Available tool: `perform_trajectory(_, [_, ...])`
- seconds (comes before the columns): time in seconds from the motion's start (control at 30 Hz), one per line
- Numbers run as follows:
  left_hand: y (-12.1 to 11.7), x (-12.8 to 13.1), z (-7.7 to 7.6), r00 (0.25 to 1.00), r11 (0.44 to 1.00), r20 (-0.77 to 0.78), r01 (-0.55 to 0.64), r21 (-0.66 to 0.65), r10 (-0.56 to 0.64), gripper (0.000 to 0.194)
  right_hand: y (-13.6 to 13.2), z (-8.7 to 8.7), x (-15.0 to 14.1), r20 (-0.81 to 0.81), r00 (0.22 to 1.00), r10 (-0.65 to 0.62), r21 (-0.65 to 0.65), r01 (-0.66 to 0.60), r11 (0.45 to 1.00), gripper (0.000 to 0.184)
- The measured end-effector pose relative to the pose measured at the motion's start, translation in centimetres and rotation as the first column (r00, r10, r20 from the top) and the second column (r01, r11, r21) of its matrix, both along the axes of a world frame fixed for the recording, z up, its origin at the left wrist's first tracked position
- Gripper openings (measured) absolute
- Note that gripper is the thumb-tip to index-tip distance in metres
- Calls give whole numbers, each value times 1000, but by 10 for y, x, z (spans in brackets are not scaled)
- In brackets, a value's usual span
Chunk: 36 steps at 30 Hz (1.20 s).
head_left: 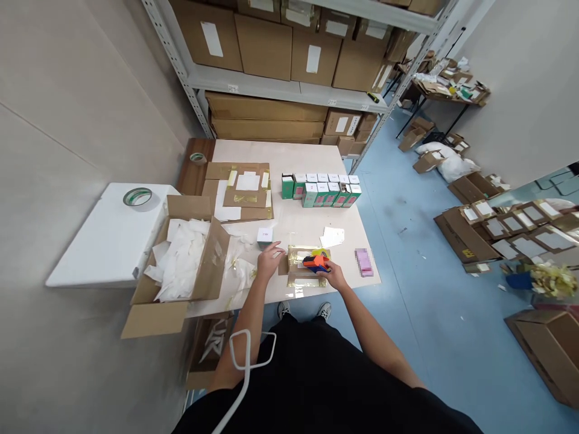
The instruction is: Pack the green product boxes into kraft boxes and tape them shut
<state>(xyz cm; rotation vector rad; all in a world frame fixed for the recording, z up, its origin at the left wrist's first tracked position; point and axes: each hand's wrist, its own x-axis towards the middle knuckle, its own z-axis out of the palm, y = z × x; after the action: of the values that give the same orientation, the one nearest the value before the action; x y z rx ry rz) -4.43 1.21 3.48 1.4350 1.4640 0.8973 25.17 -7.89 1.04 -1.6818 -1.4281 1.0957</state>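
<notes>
My right hand point(333, 275) is closed round the handle of an orange and blue tape dispenser point(315, 261), which rests on top of a small cardboard parcel point(302, 268) striped with shiny tape near the table's front edge. My left hand point(270, 260) lies on the table at the parcel's left end, fingers spread, touching its side. A small white and green box point(265, 235) stands just behind my left hand.
A row of green and white boxes point(322, 188) stands mid-table. Flattened cardboard point(242, 191) lies behind. An open carton of white paper point(181, 259) sits at the left, tape rolls point(137, 196) beyond it. A pink pad point(364, 261) lies right. Shelves of cartons point(271, 42) stand behind.
</notes>
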Motion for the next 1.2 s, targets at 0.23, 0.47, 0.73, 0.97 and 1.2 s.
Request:
perform_trajectory(0.23, [46,-28,24,984,991,-139,96,-97,-109,7,19,10,11,43,984,172,-13,-171,985,33])
perform_trajectory(0.47, [67,-32,21,982,990,-163,76,-123,-96,38,38,34,26,-4,968,252,-107,-251,962,49])
perform_trajectory(0.73, [60,-36,7,975,945,-67,189,-268,-213,15,56,50,37,97,965,244,-122,-232,965,42])
perform_trajectory(0.97, [23,-24,-54,994,909,112,50,-414,-3,36,76,56,25,308,894,326,-212,-269,940,42])
perform_trajectory(1.2, [5,-9,-109,962,903,218,-58,-426,165,57,85,54,15,390,848,358,-230,-287,930,38])
